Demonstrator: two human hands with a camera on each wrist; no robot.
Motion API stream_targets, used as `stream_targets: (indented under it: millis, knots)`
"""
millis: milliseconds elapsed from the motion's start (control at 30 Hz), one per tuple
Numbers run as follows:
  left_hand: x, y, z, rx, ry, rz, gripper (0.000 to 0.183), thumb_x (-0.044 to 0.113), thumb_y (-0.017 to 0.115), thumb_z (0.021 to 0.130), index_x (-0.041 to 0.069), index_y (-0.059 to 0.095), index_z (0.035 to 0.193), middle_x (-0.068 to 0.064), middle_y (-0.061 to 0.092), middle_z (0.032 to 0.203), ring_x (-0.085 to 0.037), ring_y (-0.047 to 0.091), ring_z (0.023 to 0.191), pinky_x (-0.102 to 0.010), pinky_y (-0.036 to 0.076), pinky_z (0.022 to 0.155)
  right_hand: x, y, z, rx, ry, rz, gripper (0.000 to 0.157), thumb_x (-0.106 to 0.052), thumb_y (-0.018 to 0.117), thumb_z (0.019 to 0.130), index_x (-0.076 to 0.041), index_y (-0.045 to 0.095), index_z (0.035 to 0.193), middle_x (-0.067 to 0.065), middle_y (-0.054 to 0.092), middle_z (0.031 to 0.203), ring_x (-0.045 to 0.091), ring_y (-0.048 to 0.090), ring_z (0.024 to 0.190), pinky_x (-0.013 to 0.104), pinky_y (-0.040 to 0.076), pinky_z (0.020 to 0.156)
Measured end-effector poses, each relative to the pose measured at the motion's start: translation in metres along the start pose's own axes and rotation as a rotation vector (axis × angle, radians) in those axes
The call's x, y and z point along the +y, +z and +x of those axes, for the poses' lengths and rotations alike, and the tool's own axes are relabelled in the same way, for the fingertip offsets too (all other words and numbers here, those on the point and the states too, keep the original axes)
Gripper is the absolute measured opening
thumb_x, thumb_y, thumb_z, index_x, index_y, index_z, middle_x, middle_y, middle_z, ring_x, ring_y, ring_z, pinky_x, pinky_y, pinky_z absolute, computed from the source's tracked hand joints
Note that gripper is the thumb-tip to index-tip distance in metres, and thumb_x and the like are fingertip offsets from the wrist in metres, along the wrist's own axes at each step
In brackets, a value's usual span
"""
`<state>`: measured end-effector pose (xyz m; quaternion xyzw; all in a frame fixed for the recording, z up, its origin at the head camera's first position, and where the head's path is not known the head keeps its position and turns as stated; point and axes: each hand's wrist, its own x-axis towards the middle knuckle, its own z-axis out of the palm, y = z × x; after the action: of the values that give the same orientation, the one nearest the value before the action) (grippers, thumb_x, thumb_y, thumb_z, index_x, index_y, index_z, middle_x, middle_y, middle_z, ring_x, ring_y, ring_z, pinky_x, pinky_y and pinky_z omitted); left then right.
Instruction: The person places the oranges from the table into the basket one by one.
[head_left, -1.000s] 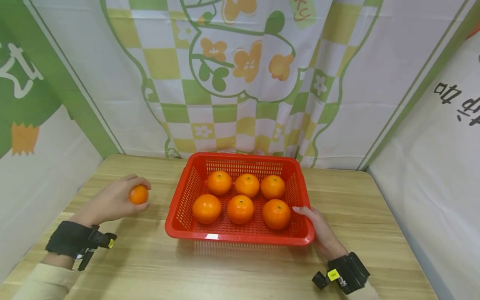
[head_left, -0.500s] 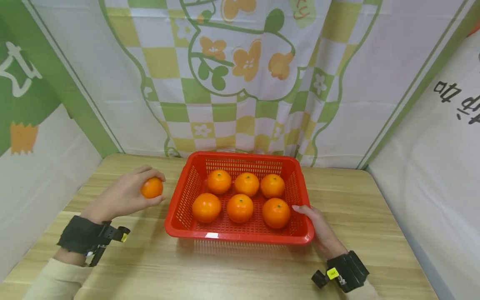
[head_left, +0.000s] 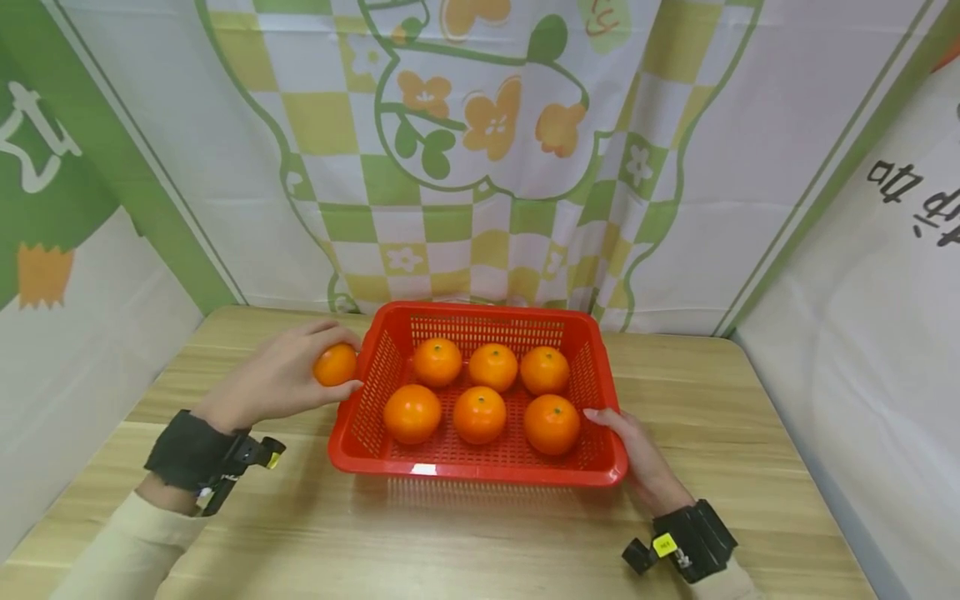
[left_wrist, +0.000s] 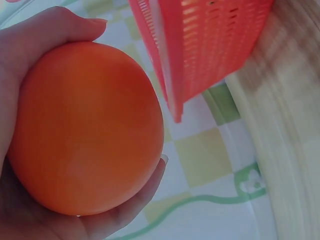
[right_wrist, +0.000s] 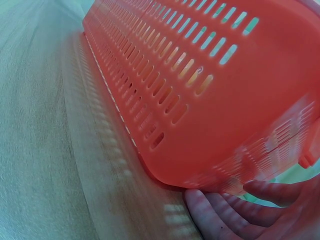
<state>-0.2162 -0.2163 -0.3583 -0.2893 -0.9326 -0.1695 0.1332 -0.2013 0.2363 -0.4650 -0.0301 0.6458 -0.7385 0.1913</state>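
Note:
My left hand (head_left: 281, 375) grips an orange (head_left: 335, 365) just outside the left rim of the red plastic basket (head_left: 480, 474). In the left wrist view, thumb and fingers wrap around that orange (left_wrist: 87, 130), and the basket's wall (left_wrist: 215, 45) stands close beside it. Several oranges (head_left: 480, 414) sit inside the basket in two rows. At the basket's right side, my right hand (head_left: 647, 467) holds on with the thumb over the rim. The right wrist view shows its fingers (right_wrist: 212, 215) at the basket's lower corner, below the slotted wall (right_wrist: 165, 65).
The basket stands on a light wooden table (head_left: 465, 550). Behind it hangs a patterned curtain (head_left: 420, 233), and printed white panels (head_left: 862, 333) flank the table on both sides. Black straps with small cameras (head_left: 195, 450) sit on both wrists.
My left hand has carried the orange rightward and a little away from me, from over the table's left part to the basket's left rim. The right hand and basket have stayed put.

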Motion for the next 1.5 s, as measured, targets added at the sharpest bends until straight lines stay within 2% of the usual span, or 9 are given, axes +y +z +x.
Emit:
stream_targets:
  millis: [300,467,633,867,1200,1367,1500]
  knots:
    - [0.009,0.001,0.016,-0.038,0.038,0.003,0.041,0.036,0.079,0.070,0.022,0.059,0.103,0.001,0.054,0.103,-0.015,0.054,0.077,-0.026,0.051,0.054,0.000,-0.001,0.001,-0.001,0.002,0.002,0.054,-0.029,0.050,0.095,-0.005,0.033,0.141,0.018,0.056,0.126,0.037,0.058,0.102,0.043,0.052,0.082]
    - [0.014,0.004,0.026,-0.058,0.092,0.009,0.042,0.039,0.078,0.070,0.021,0.060,0.103,0.001,0.055,0.105,-0.015,0.053,0.082,-0.033,0.053,0.065,0.001,-0.001,0.000,0.004,0.003,0.004,0.054,-0.029,0.051,0.095,-0.006,0.033,0.141,0.018,0.055,0.127,0.037,0.058,0.103,0.043,0.052,0.082]
    - [0.021,0.005,0.033,-0.066,0.115,-0.013,0.041,0.041,0.077,0.071,0.021,0.060,0.103,-0.001,0.055,0.109,-0.018,0.054,0.092,-0.041,0.053,0.077,0.002,-0.002,-0.001,0.001,0.003,0.006,0.055,-0.029,0.051,0.095,-0.006,0.033,0.141,0.017,0.054,0.127,0.036,0.058,0.102,0.043,0.052,0.081]
    - [0.027,0.006,0.043,-0.101,0.149,-0.035,0.041,0.040,0.077,0.072,0.021,0.061,0.104,0.004,0.055,0.104,-0.014,0.052,0.086,-0.035,0.052,0.072,0.003,-0.002,0.000,0.014,0.002,0.002,0.054,-0.030,0.052,0.095,-0.007,0.035,0.140,0.016,0.055,0.126,0.035,0.058,0.102,0.043,0.052,0.081]
    - [0.034,0.011,0.059,-0.105,0.192,-0.036,0.040,0.041,0.076,0.072,0.021,0.060,0.104,0.006,0.055,0.102,-0.012,0.051,0.086,-0.034,0.050,0.073,0.000,-0.002,0.001,-0.010,-0.014,-0.020,0.057,-0.033,0.052,0.095,-0.004,0.033,0.141,0.016,0.058,0.124,0.034,0.060,0.100,0.041,0.053,0.081]
    - [0.039,0.015,0.070,-0.103,0.200,-0.050,0.040,0.040,0.076,0.073,0.022,0.060,0.105,0.006,0.054,0.103,-0.012,0.052,0.084,-0.033,0.050,0.072,-0.001,-0.002,0.001,-0.005,-0.010,-0.015,0.058,-0.032,0.052,0.095,-0.004,0.033,0.141,0.016,0.056,0.126,0.033,0.059,0.101,0.041,0.052,0.083]
    - [0.043,0.021,0.078,-0.120,0.215,-0.053,0.041,0.041,0.075,0.073,0.022,0.059,0.106,0.006,0.052,0.101,-0.011,0.051,0.079,-0.030,0.049,0.066,-0.001,-0.001,0.001,0.001,-0.003,-0.003,0.056,-0.031,0.052,0.094,-0.005,0.034,0.141,0.018,0.054,0.127,0.033,0.059,0.102,0.041,0.052,0.084]
